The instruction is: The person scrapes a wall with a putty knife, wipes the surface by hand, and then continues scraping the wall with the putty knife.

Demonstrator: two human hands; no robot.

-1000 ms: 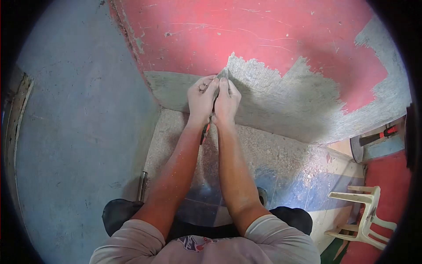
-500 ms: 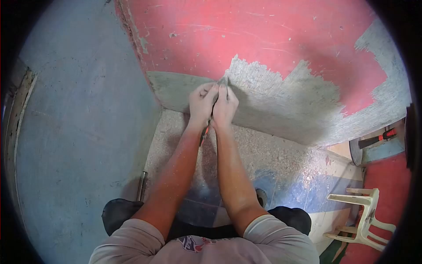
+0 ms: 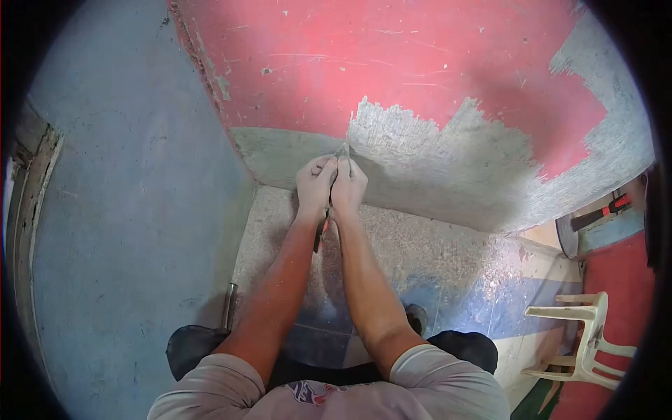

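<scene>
Both my hands are closed side by side around a scraper with a dark and red handle [image 3: 322, 236], whose end sticks out below my wrists. My left hand [image 3: 314, 183] and my right hand [image 3: 348, 183] press together near its grey blade [image 3: 343, 149]. The blade tip meets the wall, just left of the lower end of the ragged paint edge. Pink paint [image 3: 336, 63] covers the upper wall, and rough grey surface [image 3: 413, 147] shows below and to the right.
A blue-grey wall [image 3: 126, 189] rises on the left. A metal rod [image 3: 230, 306] leans at its base. The speckled floor [image 3: 413, 238] carries debris. At right are a pale plastic chair [image 3: 591, 336] and another red-and-black-handled tool [image 3: 602, 212].
My hands and the scraper have moved down along the wall. The view has also shifted slightly, so the wall's paint edge sits lower and a little further left.
</scene>
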